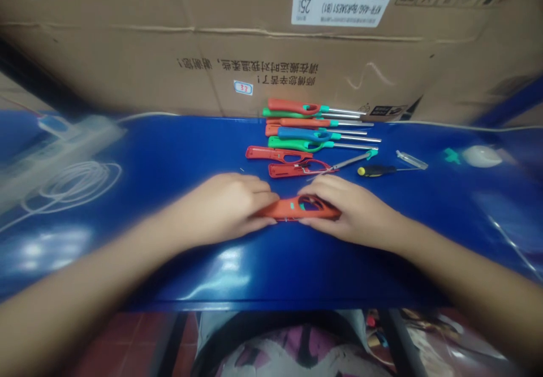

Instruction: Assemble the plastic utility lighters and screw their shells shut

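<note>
Between both hands is an orange lighter handle (pixel 285 209) with a finger loop and a small green part; no metal tube shows on it. My left hand (pixel 231 206) is closed around its left end, thumb and fingers pinching it. On its right end my right hand (pixel 354 210) grips beside the loop. Just beyond the hands lie two red handle shells (pixel 278 154), one with inner parts showing. A metal lighter tube (pixel 354 160) with a green tip slants near them. Behind these sits a row of several assembled lighters (pixel 303 134) in orange, blue and green, tubes to the right.
A screwdriver (pixel 377 170) with a black and yellow handle, a clear plastic piece (pixel 411 159), a green piece (pixel 452 155) and a white rounded object (pixel 482 156) lie right. A coiled white cable (pixel 80 182) lies left. A large cardboard box (pixel 139 66) walls the blue table's (pixel 237 264) back.
</note>
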{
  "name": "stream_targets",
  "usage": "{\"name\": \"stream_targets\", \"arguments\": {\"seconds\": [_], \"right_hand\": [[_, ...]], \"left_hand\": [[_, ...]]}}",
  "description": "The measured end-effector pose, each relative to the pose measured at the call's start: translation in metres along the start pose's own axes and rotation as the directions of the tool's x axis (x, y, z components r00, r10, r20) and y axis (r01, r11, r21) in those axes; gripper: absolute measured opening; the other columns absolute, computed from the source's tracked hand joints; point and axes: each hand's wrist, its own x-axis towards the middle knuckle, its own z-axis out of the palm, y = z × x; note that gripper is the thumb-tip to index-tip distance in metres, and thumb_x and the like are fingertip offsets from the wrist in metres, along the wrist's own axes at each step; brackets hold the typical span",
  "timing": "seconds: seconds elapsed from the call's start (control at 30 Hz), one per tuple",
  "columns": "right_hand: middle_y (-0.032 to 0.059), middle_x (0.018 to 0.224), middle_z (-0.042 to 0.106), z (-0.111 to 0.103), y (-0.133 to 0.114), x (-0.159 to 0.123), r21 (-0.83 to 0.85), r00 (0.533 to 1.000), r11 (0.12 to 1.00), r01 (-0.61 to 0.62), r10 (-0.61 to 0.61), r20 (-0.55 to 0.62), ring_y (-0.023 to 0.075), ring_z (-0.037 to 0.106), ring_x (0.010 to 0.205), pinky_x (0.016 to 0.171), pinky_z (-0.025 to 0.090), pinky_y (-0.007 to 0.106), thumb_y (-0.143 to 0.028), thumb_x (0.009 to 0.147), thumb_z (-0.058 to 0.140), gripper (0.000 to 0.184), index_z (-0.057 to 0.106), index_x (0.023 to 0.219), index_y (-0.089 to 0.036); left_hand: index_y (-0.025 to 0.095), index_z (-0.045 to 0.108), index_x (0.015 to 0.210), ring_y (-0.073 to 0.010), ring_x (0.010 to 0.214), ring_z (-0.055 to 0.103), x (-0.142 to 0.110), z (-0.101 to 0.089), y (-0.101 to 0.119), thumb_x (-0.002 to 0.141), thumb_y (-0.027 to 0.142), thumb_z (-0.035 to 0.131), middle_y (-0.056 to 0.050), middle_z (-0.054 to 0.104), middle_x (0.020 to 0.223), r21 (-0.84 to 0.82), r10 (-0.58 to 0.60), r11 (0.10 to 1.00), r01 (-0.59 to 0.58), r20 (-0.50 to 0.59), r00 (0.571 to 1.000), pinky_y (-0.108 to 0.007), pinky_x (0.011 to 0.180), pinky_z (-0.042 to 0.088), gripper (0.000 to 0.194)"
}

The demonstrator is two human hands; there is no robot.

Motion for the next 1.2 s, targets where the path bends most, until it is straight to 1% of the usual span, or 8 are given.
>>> {"name": "stream_targets", "arguments": {"seconds": [0.17,0.3,0.53,0.73,0.8,0.93,1.0,1.2], "right_hand": [[0.0067,0.112,0.062,0.002,-0.001,0.002,-0.014,1.000,1.000,0.013,-0.013,0.005,0.0214,0.059,0.104,0.088,0.050,0.036,-0.030,0.090,0.065,0.024,0.057,0.111,-0.022],[0.0064,0.109,0.062,0.002,-0.002,0.003,-0.054,0.998,0.998,0.020,-0.017,0.059,0.0228,0.058,0.105,0.087,0.049,0.038,-0.030,0.090,0.067,0.022,0.057,0.106,-0.022],[0.0088,0.113,0.061,-0.001,-0.001,0.002,-0.051,0.996,0.998,0.023,-0.018,0.083,0.0241,0.057,0.106,0.089,0.049,0.041,-0.035,0.092,0.066,0.025,0.059,0.111,-0.021],[0.0075,0.111,0.062,0.007,-0.002,-0.001,0.069,0.997,0.995,-0.073,0.071,0.029,0.0214,0.060,0.102,0.088,0.051,0.036,-0.032,0.089,0.071,0.026,0.060,0.109,-0.020],[0.0078,0.110,0.062,0.009,-0.005,-0.002,0.043,0.997,0.996,-0.080,0.079,0.026,0.0212,0.062,0.099,0.085,0.052,0.034,-0.032,0.089,0.070,0.027,0.061,0.110,-0.019],[0.0098,0.107,0.064,0.007,-0.009,-0.003,-0.158,0.999,0.987,-0.005,0.011,0.036,0.0232,0.064,0.095,0.078,0.053,0.035,-0.030,0.092,0.064,0.030,0.064,0.117,-0.015],[0.0094,0.104,0.065,0.005,-0.009,-0.003,-0.212,0.999,0.977,0.034,-0.033,0.008,0.0221,0.065,0.091,0.075,0.053,0.034,-0.027,0.093,0.060,0.024,0.067,0.113,-0.015],[0.0073,0.093,0.064,-0.002,-0.003,-0.003,-0.152,0.987,0.984,0.091,-0.110,-0.118,0.0180,0.061,0.082,0.071,0.051,0.030,-0.028,0.100,0.053,0.018,0.068,0.101,-0.018]], "left_hand": [[0.022,0.068,0.116,-0.0227,0.090,0.068,-0.001,0.003,-0.001,0.097,0.043,0.060,-0.005,0.071,0.101,0.000,-0.018,1.000,0.018,0.027,0.999,-0.035,0.079,0.052,0.030],[0.022,0.068,0.117,-0.0226,0.089,0.068,-0.001,0.003,0.000,0.095,0.043,0.063,-0.004,0.070,0.102,0.012,-0.019,1.000,0.018,0.049,0.999,-0.034,0.077,0.052,0.031],[0.022,0.070,0.113,-0.0217,0.084,0.068,0.000,0.003,-0.001,0.093,0.042,0.063,-0.005,0.070,0.098,0.044,-0.017,0.999,0.016,0.036,0.999,-0.033,0.073,0.051,0.028],[0.022,0.071,0.110,-0.0210,0.086,0.068,-0.001,0.004,0.003,0.094,0.038,0.064,-0.004,0.070,0.099,0.021,-0.027,0.999,0.027,0.020,0.999,-0.032,0.072,0.051,0.023],[0.020,0.072,0.105,-0.0215,0.083,0.067,0.000,0.004,0.008,0.094,0.036,0.064,-0.004,0.069,0.095,0.057,-0.033,0.998,0.031,0.023,0.999,-0.033,0.070,0.051,0.021],[0.015,0.071,0.101,-0.0236,0.083,0.066,0.002,0.005,0.014,0.094,0.033,0.062,-0.006,0.068,0.090,0.140,-0.003,0.990,0.001,0.015,1.000,-0.034,0.067,0.051,0.022],[0.015,0.071,0.104,-0.0231,0.083,0.067,0.003,0.008,0.012,0.095,0.034,0.061,-0.006,0.069,0.092,0.131,0.000,0.991,0.001,-0.003,1.000,-0.033,0.066,0.051,0.024],[0.017,0.071,0.102,-0.0190,0.080,0.067,0.003,0.012,0.003,0.104,0.039,0.044,-0.005,0.069,0.091,0.006,-0.035,0.999,0.035,-0.073,0.997,-0.030,0.069,0.050,0.035]]}}
